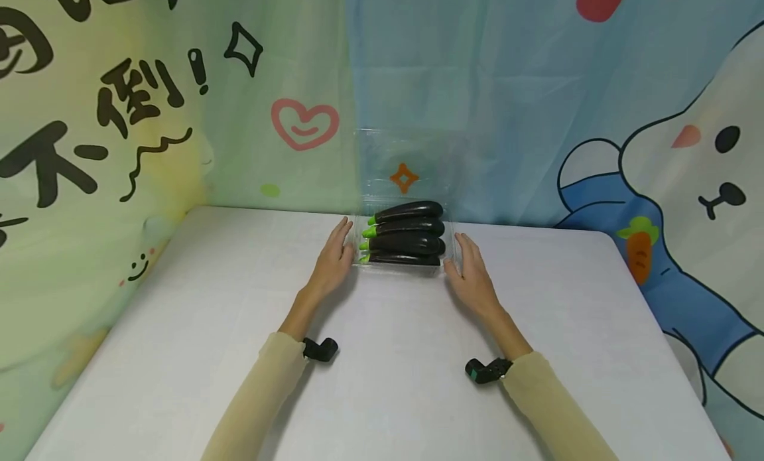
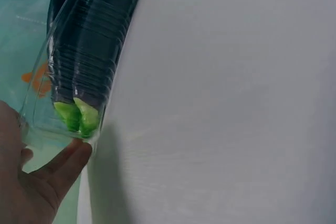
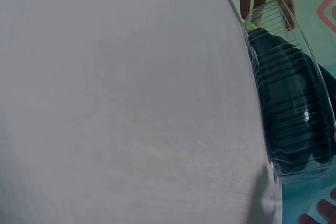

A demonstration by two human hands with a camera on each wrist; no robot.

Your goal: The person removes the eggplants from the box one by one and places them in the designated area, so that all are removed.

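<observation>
Several dark eggplants [image 1: 412,242] with bright green stem ends lie side by side in a clear plastic clamshell box [image 1: 450,245]. Its transparent lid [image 1: 384,146] stands up at the back. At the box's left end, my left hand [image 1: 333,259] touches the plastic with fairly straight fingers, beside the green stems. My right hand [image 1: 471,278] is by the right end, fingers extended; whether it touches the box is hard to tell. In the right wrist view only some fingertips [image 3: 326,211] of that hand appear, a little apart from the box.
The box is near the back edge of a white table [image 1: 394,368]. Close behind hangs a printed curtain [image 1: 513,116] with cartoon figures and lettering. A small black device [image 1: 321,349] is strapped to the left wrist, another [image 1: 486,370] to the right.
</observation>
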